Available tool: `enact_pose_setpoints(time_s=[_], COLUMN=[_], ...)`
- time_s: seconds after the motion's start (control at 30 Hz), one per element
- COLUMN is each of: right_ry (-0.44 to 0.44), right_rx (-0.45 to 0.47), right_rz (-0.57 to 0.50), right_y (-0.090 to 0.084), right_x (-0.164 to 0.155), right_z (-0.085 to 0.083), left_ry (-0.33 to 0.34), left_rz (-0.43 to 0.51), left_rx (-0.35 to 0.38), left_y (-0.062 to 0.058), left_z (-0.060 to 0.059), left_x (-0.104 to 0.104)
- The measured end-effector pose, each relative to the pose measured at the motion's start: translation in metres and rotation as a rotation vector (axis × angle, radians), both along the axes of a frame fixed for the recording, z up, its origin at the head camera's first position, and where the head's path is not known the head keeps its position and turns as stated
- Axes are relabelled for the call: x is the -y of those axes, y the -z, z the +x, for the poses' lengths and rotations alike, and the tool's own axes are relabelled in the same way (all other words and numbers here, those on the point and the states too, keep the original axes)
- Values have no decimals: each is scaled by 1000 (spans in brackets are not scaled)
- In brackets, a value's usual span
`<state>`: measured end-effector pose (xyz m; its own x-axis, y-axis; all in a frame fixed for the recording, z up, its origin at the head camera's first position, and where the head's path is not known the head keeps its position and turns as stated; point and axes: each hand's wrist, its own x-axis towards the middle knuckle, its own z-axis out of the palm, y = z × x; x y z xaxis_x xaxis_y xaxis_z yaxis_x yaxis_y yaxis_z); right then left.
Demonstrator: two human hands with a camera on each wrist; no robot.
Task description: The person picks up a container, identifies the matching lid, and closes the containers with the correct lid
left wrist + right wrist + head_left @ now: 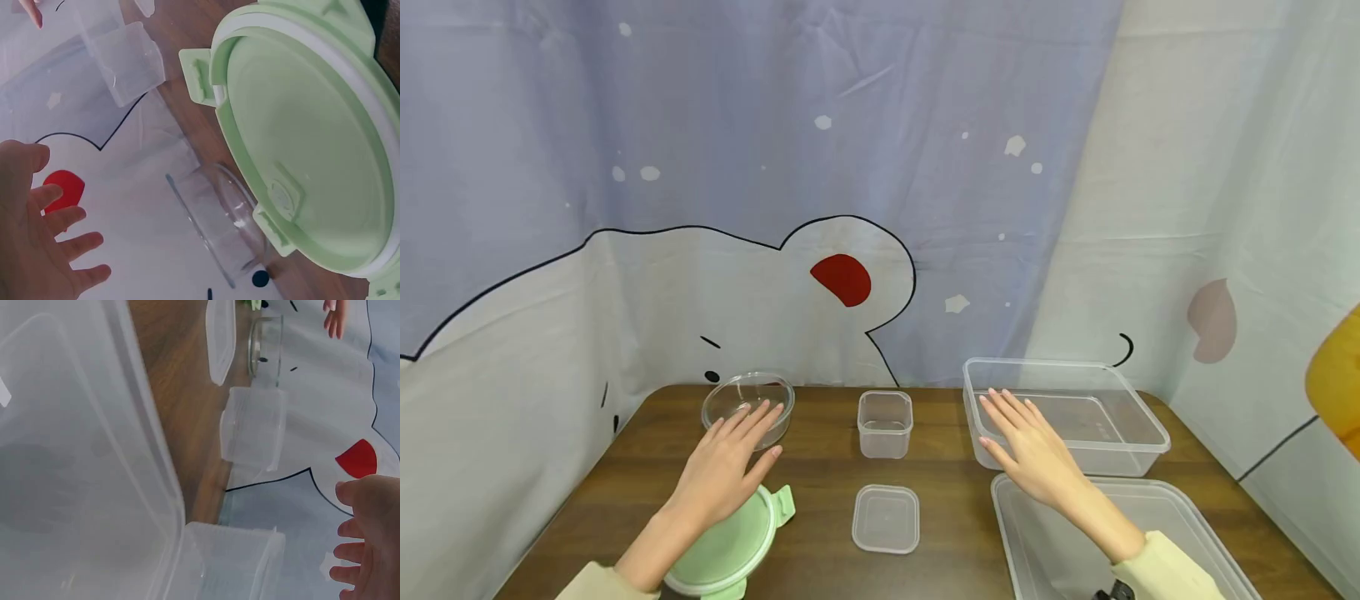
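Note:
My left hand is held with straight, slightly spread fingers above the green round lid, its fingertips overlapping the round glass bowl in the head view. In the left wrist view the lid shows clip tabs and a small valve, with the glass bowl beyond it. My right hand, fingers straight too, hovers over the near left corner of the large clear plastic container. Below it lies the large translucent lid. Neither hand holds anything.
Between the hands stands a small clear square container, with its small square lid lying nearer on the wooden table. A printed curtain hangs right behind the table and along its sides.

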<state>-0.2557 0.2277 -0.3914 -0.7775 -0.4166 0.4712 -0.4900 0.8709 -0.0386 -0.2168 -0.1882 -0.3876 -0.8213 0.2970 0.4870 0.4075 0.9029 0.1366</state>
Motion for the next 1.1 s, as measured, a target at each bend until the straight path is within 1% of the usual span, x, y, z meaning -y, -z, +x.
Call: enact_pose_setpoints(time_s=[0.13,0.27,0.37,0.5,0.57,0.63,0.73,0.9,1.0,1.1], right_ry=[-23,-50,-69,-91,-104,-119,-139,-156,-158,-170], right_rx=[-42,-52,-62,-98,-110,-113,-117,-111,-105,-101], right_rz=[-10,-38,-45,-45,-54,-65,-78,-142,-198,-242], right_y=[-4,-9,-14,-19,-22,-24,-28,-32,-33,-33], right_x=[9,19,27,36,41,47,57,77,92,108], right_z=[-2,-6,-10,-15,-17,-19,-23,-26,-27,-28], left_ry=[5,9,9,15,12,0,-35,-96,-121,-135], left_rz=[36,67,100,137,148,162,188,230,252,267], left_rx=[6,7,-4,-22,-18,-6,24,81,93,83], left_y=[-2,-6,-11,-16,-18,-21,-26,-33,-34,-32], left_z=[1,1,1,1,1,0,-1,-4,-8,-12], left_x=[3,6,11,18,22,26,31,35,38,44])
